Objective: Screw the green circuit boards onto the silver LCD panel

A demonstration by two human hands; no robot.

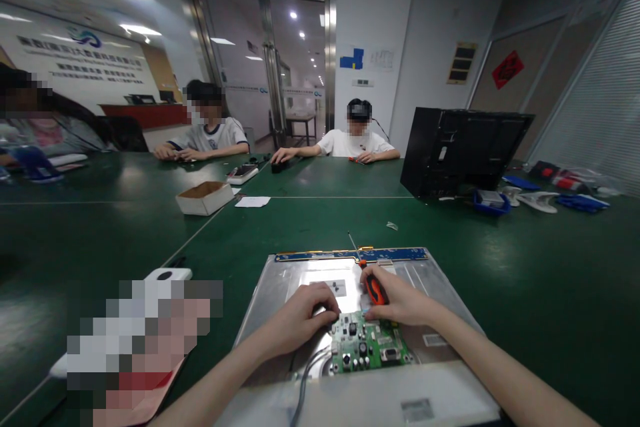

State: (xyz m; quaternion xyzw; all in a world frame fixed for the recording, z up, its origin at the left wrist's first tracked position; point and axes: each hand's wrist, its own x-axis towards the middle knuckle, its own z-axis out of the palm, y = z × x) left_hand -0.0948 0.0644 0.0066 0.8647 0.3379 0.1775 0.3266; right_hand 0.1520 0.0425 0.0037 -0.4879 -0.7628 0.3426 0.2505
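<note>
A green circuit board [367, 347] lies on the metal back of a flat display panel [440, 293] in front of me. My left hand [307, 313] is closed, with thumb and curled fingers at the board's upper left corner, gripping its edge. In my right hand [395, 297] is a screwdriver [376, 290] with an orange and black handle, its shaft pointing away from me. The right thumb and fingertips also touch the board's far edge. A grey cable [303, 387] runs from the board's left side toward me. Along the panel's far edge sits a narrow blue circuit strip [310, 256].
On the green table [320, 220] stand a white open box [205, 199] and, at right, a black monitor housing [465, 150] beside a blue tray [491, 201]. A partly blurred white device [173, 275] lies left. Several people sit across the table.
</note>
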